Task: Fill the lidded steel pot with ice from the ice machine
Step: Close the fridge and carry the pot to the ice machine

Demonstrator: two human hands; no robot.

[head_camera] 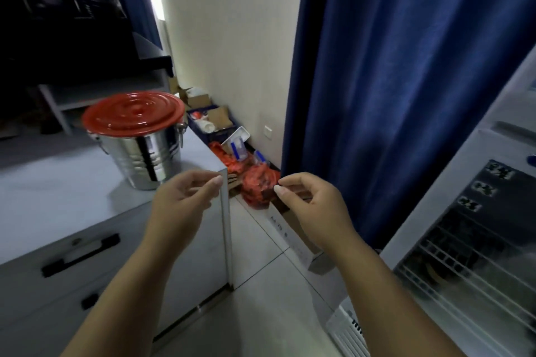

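Lidded steel pot (143,148) on cabinet (58,191); hands empty.

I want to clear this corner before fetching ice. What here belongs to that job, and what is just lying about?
For the job: steel pot, red lid on it, ice machine.

Lying about: orange bags, crate of boxes, blue curtain.

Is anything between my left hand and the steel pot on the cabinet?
Nothing visible. The left hand hovers empty just in front of the steel pot, with only bare cabinet top between them. Its red lid is still on.
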